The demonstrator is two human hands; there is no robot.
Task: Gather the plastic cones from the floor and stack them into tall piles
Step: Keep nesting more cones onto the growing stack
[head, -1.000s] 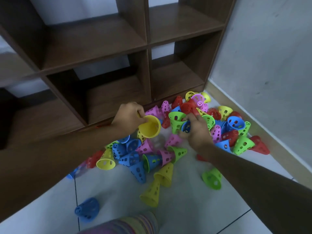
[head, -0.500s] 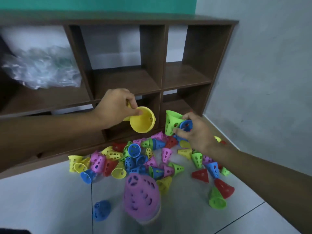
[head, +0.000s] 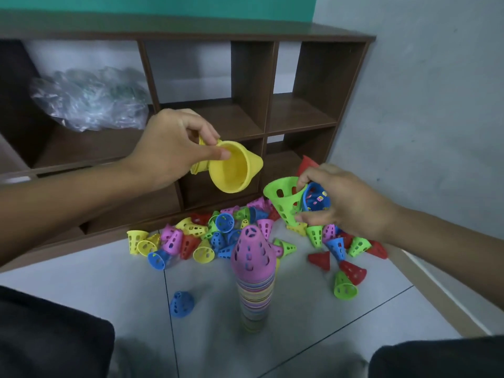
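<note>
1. A tall stack (head: 255, 285), pink-topped, stands on the floor (head: 300, 317) nearest.
2. Loose cones (head: 207, 241) lie scattered beyond it.
3. Right hand (head: 346, 203) pinches a green cone (head: 283, 199) and a blue cone (head: 316, 200).
4. Left hand (head: 169, 148) grips a yellow cone (head: 231, 170); judged next: lower it, mouth down, over the stack.

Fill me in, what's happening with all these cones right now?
A person is gathering plastic cones off the floor. The left hand grips a yellow cone in the air; the right hand holds a green cone and a blue cone together. In front stands a tall stack topped by a pink cone. Many loose cones are scattered on the floor by the wooden shelf.
</note>
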